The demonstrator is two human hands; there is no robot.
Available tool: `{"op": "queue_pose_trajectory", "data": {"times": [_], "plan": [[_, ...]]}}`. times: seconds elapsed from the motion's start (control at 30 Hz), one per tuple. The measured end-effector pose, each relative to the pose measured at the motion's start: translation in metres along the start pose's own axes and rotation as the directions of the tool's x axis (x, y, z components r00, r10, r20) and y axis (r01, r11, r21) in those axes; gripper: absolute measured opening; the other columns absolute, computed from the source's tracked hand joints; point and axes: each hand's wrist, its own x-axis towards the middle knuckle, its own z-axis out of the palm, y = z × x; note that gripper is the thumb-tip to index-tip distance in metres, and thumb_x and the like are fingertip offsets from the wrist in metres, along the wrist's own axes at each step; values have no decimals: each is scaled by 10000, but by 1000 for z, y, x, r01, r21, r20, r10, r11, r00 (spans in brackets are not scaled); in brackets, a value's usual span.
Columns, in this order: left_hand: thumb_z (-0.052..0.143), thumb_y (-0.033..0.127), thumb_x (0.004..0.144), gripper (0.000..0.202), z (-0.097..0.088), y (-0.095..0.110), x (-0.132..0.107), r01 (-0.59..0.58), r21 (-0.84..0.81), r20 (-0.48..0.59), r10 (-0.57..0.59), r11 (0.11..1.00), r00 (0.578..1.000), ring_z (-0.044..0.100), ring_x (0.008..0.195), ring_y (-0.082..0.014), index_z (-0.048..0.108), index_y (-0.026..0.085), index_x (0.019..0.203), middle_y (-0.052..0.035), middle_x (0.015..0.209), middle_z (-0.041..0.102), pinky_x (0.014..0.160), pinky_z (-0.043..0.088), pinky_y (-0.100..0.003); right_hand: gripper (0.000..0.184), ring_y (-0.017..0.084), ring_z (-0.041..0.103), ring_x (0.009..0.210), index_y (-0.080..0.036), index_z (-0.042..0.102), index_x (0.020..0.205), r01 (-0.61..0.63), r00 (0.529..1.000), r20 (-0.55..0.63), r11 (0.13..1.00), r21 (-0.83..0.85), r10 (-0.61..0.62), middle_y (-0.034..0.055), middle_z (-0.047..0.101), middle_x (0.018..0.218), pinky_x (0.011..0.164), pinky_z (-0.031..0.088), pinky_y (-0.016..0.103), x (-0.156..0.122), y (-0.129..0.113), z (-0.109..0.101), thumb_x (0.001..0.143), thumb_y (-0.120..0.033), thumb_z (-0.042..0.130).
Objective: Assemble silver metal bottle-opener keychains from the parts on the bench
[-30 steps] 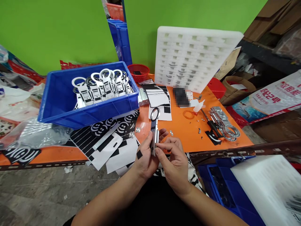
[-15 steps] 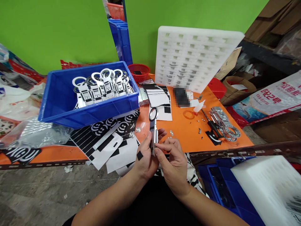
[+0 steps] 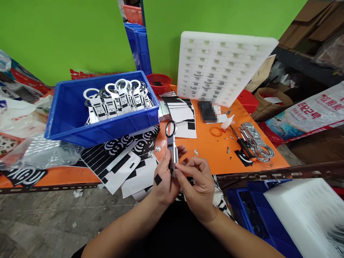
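In my left hand (image 3: 164, 181) is a flat silver metal part (image 3: 172, 145) with a black-faced ring at its top end. It stands nearly upright, the thumb on its left side and the fingers behind it. A small black square (image 3: 158, 179) sticks to the base of my left thumb. My right hand (image 3: 197, 184) pinches with thumb and index finger at the part's lower right edge. Whether a small piece lies between those fingertips is hidden. Similar ring-ended parts (image 3: 125, 100) stand piled in a blue bin (image 3: 107, 130) at the left.
On the orange table (image 3: 206, 154) lie adhesive sheets (image 3: 146, 173), small silver pieces (image 3: 158, 148), a screwdriver (image 3: 244, 146), a small white bottle (image 3: 228, 122) and loose metal rings (image 3: 264, 152). A white slotted foam board (image 3: 225, 64) leans behind. Blue crates (image 3: 249, 211) stand at lower right.
The ring end of the metal part has shifted slightly left and turned a little. My right fingertips have stayed at its lower edge, moving slightly left.
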Motion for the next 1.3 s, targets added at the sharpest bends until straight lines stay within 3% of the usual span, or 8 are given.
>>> {"op": "queue_pose_trajectory", "data": {"times": [0.33,0.67,0.77,0.87,0.97,1.03,1.17,1.3], "plan": [[435,359,993,367,1,2,-2,36,-41,6,-36,999,999,671,915,-157,709,116,973,-85,1010,692,868,537,-256,356,173,558,815,-313,723,1087,185,983,29,972,-146,-182,31,517,906,739,503,378,2,5,-4,810,-93,681],[434,385,989,403,1,6,-1,19,-25,12,-19,1000,1000,669,869,-148,717,99,951,-89,957,692,837,538,-235,389,187,565,882,-284,673,1189,416,909,154,860,-296,-387,36,556,936,788,467,395,5,11,-13,837,-117,665],[415,390,994,422,0,9,2,75,-49,35,-74,996,997,668,870,-155,714,94,952,-96,950,690,821,543,-246,437,182,578,909,-295,609,1276,282,951,163,952,-121,-261,47,573,977,800,492,373,4,10,-12,879,-113,596],[374,382,1006,449,0,11,4,96,-33,51,-94,995,994,663,843,-148,711,91,949,-95,945,683,773,546,-237,289,160,605,870,-256,616,1206,-88,988,140,987,134,69,44,617,963,773,512,326,4,8,-11,936,-190,539],[382,411,995,445,-3,11,4,111,35,82,-114,993,990,643,698,-120,710,111,976,-84,989,679,634,538,-221,153,120,595,705,-202,631,1010,-448,886,274,844,296,374,12,630,809,649,502,253,7,4,-10,943,-314,551],[395,443,982,442,-6,10,5,119,94,121,-130,988,984,599,589,-97,707,131,1011,-77,1010,675,509,495,-208,197,92,545,601,-181,626,938,-586,793,404,751,303,456,-12,602,717,559,466,214,10,2,-11,913,-374,590],[416,477,964,434,-14,8,6,79,170,165,-107,982,980,533,508,-67,689,150,1050,-59,1067,649,402,419,-197,301,73,508,552,-171,628,1017,-699,675,551,664,265,490,2,626,798,496,454,200,16,-3,-12,857,-426,643],[422,537,939,469,-18,5,4,77,237,209,-128,969,969,540,484,-105,649,170,1122,-55,969,645,362,403,-223,370,94,524,612,-171,614,1107,-711,646,580,668,219,497,16,622,858,491,483,206,21,-4,-14,839,-421,663]]}}
